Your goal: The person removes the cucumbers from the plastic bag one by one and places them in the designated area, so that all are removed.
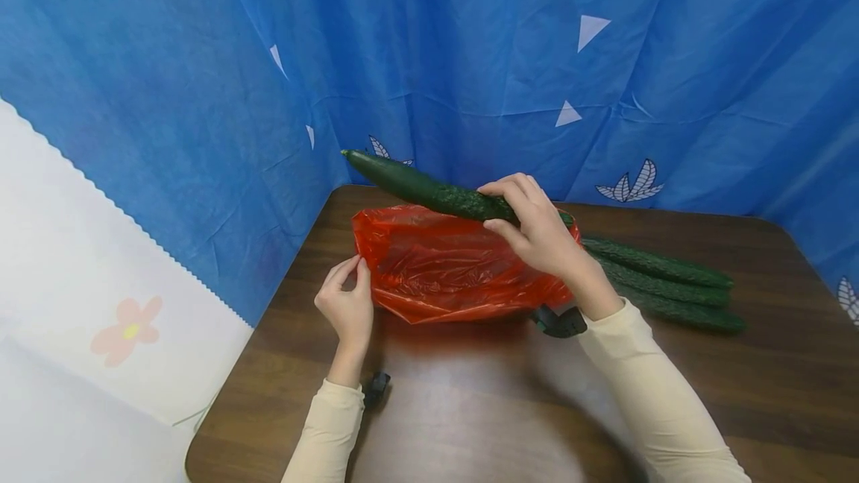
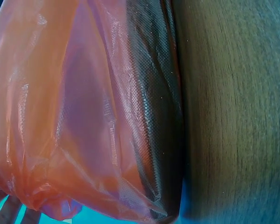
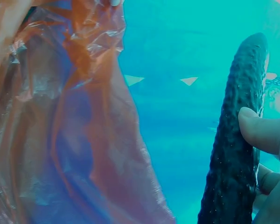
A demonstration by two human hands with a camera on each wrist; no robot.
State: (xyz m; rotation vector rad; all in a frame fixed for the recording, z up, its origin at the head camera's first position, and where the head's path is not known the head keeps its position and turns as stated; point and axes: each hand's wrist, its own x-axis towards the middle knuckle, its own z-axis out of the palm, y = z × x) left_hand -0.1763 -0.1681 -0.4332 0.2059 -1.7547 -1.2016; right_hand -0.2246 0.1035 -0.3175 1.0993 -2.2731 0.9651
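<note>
My left hand (image 1: 345,308) pinches the left edge of a translucent red plastic bag (image 1: 456,274) between thumb and fingertips. Above the bag's mouth, my right hand (image 1: 545,235) grips a long dark green cucumber (image 1: 409,183) near its right end. The cucumber lies tilted, its tip pointing up and left. In the right wrist view, the thumb (image 3: 261,131) presses on the cucumber's bumpy skin (image 3: 231,154), and the bag (image 3: 98,140) hangs beside it. The left wrist view shows the bag's side (image 2: 93,116) close up; what makes its dark lower band is unclear.
Three more cucumbers (image 1: 661,288) lie side by side on the brown wooden table (image 1: 772,379), right of the bag. A blue patterned curtain (image 1: 470,43) hangs behind the table. White cloth with a flower print (image 1: 80,259) hangs to the left.
</note>
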